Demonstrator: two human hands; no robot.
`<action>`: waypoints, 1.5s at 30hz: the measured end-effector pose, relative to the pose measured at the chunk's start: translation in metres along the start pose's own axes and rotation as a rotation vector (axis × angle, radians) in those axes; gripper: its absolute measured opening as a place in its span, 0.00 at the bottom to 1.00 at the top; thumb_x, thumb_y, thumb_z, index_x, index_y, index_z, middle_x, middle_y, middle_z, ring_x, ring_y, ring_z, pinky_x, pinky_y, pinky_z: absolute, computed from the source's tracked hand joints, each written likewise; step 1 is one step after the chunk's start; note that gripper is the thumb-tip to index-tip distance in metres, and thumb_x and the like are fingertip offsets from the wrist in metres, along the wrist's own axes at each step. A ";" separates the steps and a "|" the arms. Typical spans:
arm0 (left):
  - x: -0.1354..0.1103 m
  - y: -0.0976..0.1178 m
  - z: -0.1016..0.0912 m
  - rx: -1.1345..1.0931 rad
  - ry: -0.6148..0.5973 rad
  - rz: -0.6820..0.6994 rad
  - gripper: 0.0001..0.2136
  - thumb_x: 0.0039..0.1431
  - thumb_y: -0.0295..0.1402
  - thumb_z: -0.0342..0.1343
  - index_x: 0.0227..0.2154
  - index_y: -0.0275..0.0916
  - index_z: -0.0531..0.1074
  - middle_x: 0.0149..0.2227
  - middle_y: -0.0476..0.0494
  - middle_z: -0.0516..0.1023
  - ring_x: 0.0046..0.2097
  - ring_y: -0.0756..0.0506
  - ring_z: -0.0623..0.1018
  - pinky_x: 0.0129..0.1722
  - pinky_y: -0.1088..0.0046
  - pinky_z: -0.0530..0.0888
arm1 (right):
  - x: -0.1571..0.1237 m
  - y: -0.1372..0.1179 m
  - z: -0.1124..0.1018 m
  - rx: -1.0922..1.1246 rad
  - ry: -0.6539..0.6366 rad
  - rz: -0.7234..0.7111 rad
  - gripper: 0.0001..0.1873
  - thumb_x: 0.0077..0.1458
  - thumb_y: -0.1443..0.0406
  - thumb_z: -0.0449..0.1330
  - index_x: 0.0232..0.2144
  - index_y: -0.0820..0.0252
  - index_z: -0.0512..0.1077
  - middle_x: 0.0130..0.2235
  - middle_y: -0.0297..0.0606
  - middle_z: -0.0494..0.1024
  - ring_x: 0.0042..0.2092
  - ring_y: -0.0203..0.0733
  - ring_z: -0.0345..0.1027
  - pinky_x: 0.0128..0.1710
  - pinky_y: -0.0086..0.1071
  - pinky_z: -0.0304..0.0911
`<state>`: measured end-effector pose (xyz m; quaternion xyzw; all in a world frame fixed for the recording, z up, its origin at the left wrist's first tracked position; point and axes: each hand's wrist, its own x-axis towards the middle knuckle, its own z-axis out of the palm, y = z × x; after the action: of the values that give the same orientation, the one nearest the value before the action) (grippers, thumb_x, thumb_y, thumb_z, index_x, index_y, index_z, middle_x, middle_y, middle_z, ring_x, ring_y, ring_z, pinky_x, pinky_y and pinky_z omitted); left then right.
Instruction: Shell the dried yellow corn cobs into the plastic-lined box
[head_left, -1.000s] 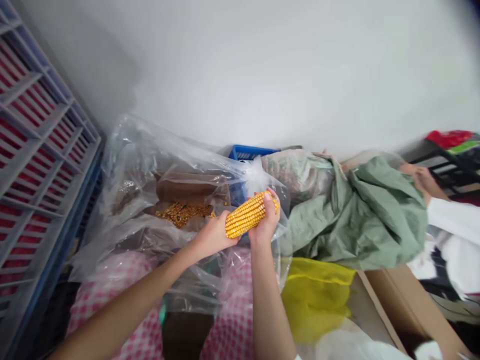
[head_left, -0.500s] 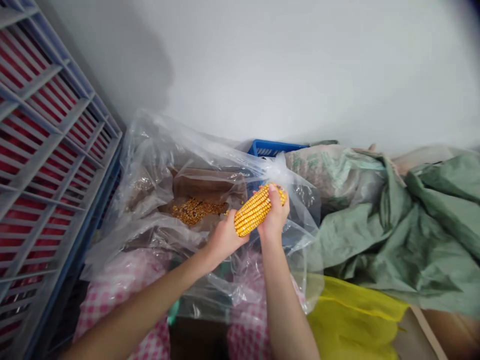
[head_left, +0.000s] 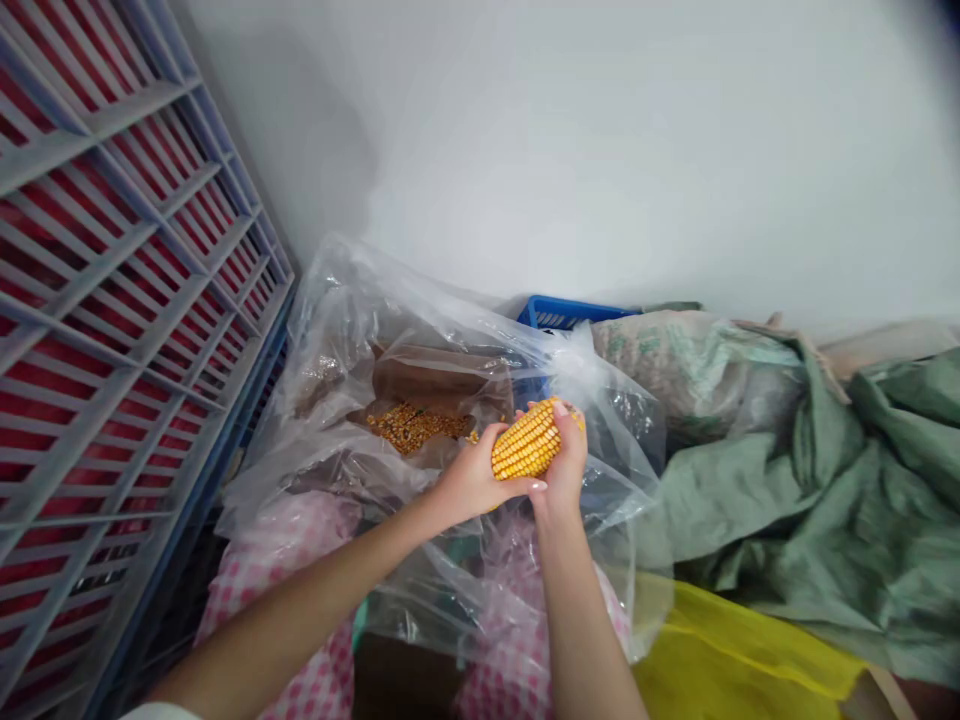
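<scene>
A yellow ear of corn (head_left: 526,442) is held between both hands, tilted with its upper end to the right. My left hand (head_left: 474,480) is closed around its lower left end, thumb stretched along the near side. My right hand (head_left: 564,465) wraps the upper right end, with the thumb on top of the kernels. Beneath and to the left, a clear plastic bag (head_left: 420,305) lies spread open across the lap. Loose corn kernels (head_left: 416,428) are heaped inside it against a brown surface. Some fingers are hidden behind the cob.
Plastic crates (head_left: 142,330) with red showing through the slats stand on the left. A blue basket (head_left: 574,310) sits against the white wall (head_left: 637,150). To the right are a printed sack (head_left: 690,365), green cloth (head_left: 862,500) and a yellow mesh bag (head_left: 735,650).
The view has shifted, so everything sits further right and slightly lower. My hands have drawn closer together on the corn, and my left thumb now reaches toward my right hand.
</scene>
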<state>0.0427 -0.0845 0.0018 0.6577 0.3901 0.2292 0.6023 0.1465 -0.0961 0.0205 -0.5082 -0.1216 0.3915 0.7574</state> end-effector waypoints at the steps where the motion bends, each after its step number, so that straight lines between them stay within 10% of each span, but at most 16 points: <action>1: 0.000 -0.002 0.000 -0.006 0.006 0.010 0.28 0.40 0.46 0.60 0.45 0.40 0.62 0.41 0.42 0.75 0.40 0.43 0.74 0.38 0.68 0.70 | 0.000 0.001 0.001 0.002 -0.028 0.012 0.14 0.44 0.60 0.61 0.33 0.58 0.65 0.28 0.29 0.74 0.30 0.35 0.71 0.38 0.36 0.67; 7: -0.003 -0.007 -0.007 -0.287 0.029 0.049 0.21 0.50 0.48 0.51 0.40 0.37 0.63 0.39 0.42 0.74 0.40 0.45 0.74 0.39 0.69 0.71 | -0.002 -0.007 0.012 0.075 -0.267 0.170 0.27 0.48 0.44 0.48 0.40 0.57 0.67 0.36 0.37 0.76 0.38 0.42 0.71 0.42 0.43 0.65; 12: -0.001 -0.009 -0.020 -0.279 0.007 0.150 0.21 0.53 0.48 0.47 0.43 0.37 0.65 0.43 0.42 0.73 0.43 0.45 0.72 0.44 0.70 0.68 | -0.009 -0.006 0.015 0.092 -0.429 0.019 0.23 0.52 0.49 0.47 0.45 0.54 0.64 0.40 0.38 0.75 0.39 0.42 0.71 0.43 0.44 0.64; 26: 0.005 -0.024 -0.020 -0.259 0.064 0.117 0.21 0.57 0.49 0.40 0.30 0.35 0.68 0.29 0.46 0.73 0.34 0.46 0.71 0.36 0.70 0.68 | -0.024 0.005 0.012 0.071 -0.465 -0.307 0.21 0.46 0.61 0.51 0.45 0.57 0.63 0.46 0.41 0.69 0.43 0.45 0.67 0.46 0.44 0.60; 36: -0.002 -0.006 -0.010 -0.232 0.255 0.369 0.20 0.58 0.40 0.43 0.52 0.40 0.58 0.54 0.40 0.64 0.54 0.44 0.64 0.54 0.67 0.60 | -0.024 0.016 0.012 -0.161 -0.386 -0.480 0.19 0.48 0.61 0.51 0.44 0.55 0.64 0.44 0.38 0.69 0.45 0.42 0.63 0.46 0.38 0.57; 45: -0.003 0.009 -0.014 -0.258 0.322 0.336 0.17 0.56 0.38 0.48 0.47 0.38 0.62 0.49 0.40 0.68 0.50 0.44 0.68 0.51 0.67 0.63 | -0.027 0.023 0.016 -0.271 -0.400 -0.470 0.19 0.50 0.60 0.49 0.45 0.54 0.64 0.44 0.37 0.68 0.46 0.43 0.62 0.47 0.40 0.56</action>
<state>0.0316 -0.0782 0.0134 0.5860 0.3339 0.4756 0.5648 0.1080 -0.1007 0.0133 -0.4754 -0.4325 0.2786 0.7137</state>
